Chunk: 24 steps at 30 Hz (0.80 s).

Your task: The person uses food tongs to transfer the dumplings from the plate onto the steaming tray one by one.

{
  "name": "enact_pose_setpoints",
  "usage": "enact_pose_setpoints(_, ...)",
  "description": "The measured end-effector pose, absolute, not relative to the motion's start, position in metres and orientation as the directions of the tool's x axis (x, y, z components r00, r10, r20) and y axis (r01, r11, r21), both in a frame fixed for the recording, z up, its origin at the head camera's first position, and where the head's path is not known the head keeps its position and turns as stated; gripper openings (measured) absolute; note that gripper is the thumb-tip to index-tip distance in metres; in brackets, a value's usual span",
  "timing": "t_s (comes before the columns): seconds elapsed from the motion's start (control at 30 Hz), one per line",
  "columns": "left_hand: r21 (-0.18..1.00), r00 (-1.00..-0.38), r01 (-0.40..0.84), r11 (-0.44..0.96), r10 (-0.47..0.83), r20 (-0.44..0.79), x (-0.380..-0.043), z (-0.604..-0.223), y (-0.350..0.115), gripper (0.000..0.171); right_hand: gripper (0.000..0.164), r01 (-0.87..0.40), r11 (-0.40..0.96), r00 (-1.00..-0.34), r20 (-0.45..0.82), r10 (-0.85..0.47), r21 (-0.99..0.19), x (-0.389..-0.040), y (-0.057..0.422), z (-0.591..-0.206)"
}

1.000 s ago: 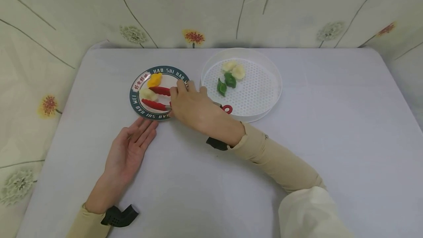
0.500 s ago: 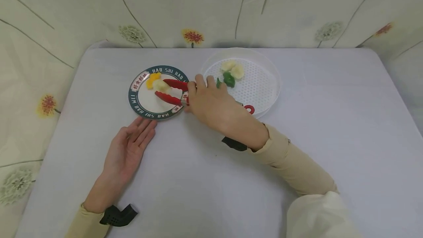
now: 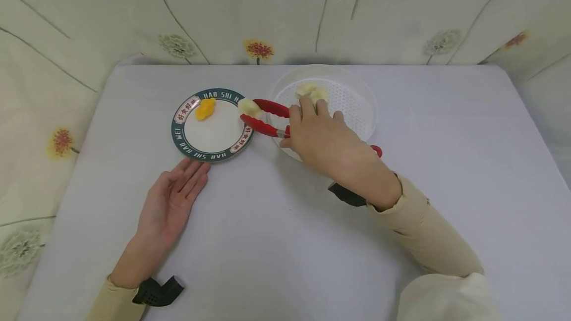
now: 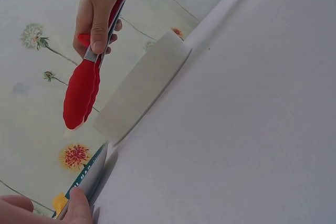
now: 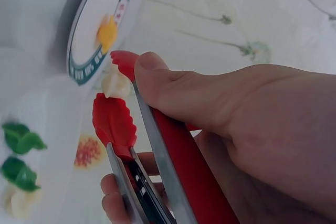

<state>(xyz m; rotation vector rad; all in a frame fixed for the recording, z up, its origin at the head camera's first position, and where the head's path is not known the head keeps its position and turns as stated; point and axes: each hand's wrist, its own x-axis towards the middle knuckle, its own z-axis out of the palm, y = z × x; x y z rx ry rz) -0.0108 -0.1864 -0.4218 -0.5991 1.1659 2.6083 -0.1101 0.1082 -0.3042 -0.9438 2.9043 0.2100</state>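
R grip (image 3: 327, 140) clamped on tongs (image 3: 263, 128), pale pc. (image 3: 248, 108) held; green pcs. (image 5: 21, 139) in tray (image 3: 357, 105); yellow pc. (image 3: 205, 109) left on plate (image 3: 214, 137).

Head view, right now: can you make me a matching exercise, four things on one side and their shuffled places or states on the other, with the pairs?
1. red tongs
2. yellow piece
3. left hand
4. pale piece nearest the yellow one

A. at the near rim of the plate
B. between the tongs' tips
C. gripped by the right hand
D. lying on the plate

Pairs: 1-C; 2-D; 3-A; 4-B
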Motion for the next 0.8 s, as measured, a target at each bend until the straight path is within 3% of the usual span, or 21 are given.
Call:
enact_pose_setpoints(0.2, 0.64, -0.888, -0.363, -0.677, 0.045, -0.457, -0.01, -0.421, -0.188, 0.063, 0.053, -0.565, 0.81, -0.823, -0.031, -0.567, 0.157, -0.106, 0.136, -0.299)
enact_pose_setpoints(0.47, 0.633, -0.885, -0.368, -0.681, 0.048, -0.463, -0.01, -0.421, -0.188, 0.063, 0.056, -0.498, 0.864, -0.864, -0.132, -0.486, 0.072, -0.112, 0.169, -0.293)
enact_pose_setpoints(0.8, 0.643, -0.889, -0.375, -0.668, 0.061, -0.455, -0.01, -0.421, -0.189, 0.065, 0.055, -0.422, 0.906, -0.896, -0.172, -0.41, 0.042, -0.116, 0.201, -0.303)
